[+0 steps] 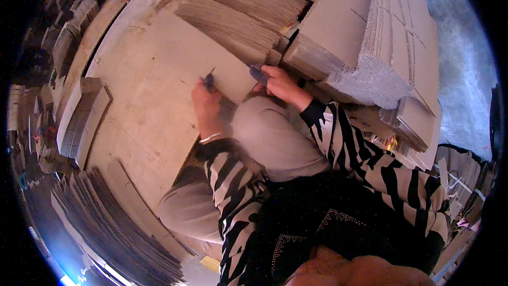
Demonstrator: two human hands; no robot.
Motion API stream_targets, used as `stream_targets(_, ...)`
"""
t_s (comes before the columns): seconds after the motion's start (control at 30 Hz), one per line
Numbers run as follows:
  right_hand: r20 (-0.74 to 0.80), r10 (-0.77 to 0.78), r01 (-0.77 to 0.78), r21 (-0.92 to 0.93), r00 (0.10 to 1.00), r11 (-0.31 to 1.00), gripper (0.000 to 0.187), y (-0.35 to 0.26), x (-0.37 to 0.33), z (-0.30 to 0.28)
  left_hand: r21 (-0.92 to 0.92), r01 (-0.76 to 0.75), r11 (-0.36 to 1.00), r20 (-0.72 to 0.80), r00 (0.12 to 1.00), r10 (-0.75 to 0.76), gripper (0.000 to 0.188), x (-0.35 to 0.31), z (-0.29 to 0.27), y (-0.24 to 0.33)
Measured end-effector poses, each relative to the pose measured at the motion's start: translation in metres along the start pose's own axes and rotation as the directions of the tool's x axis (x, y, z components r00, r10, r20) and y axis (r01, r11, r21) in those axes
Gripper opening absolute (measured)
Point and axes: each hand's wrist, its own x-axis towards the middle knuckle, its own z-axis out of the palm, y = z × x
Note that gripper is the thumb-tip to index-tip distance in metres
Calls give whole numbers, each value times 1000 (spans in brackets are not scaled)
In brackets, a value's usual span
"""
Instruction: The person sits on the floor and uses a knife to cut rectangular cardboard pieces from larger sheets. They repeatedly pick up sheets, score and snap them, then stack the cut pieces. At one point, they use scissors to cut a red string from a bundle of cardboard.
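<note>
A flat brown cardboard sheet (225, 66) lies on the wooden tabletop (132, 74) just beyond my knee. My left hand (207, 103) is at its near left edge, with dark coverings on the fingertips and the fingers closed on the cardboard. At the near right corner, my right hand (280, 83) pinches the same sheet between thumb and fingers, which also have dark coverings. Both hands are slightly blurred, and the sheet's underside is hidden.
Stacks of cardboard (233, 18) line the far side. A tall cardboard pile (338, 32) rises on the right. Folded cardboard pieces (84, 119) stand at the table's left, and a fanned stack (114, 228) sits at the near left. My knee (275, 137) presses close below the hands.
</note>
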Motion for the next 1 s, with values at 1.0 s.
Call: stream_targets(1.0, -11, 179, -93, -884, 984, 457, 30, 141, -328, -170, 659, -709, 252, 664, 706, 248, 28, -105, 89, -100)
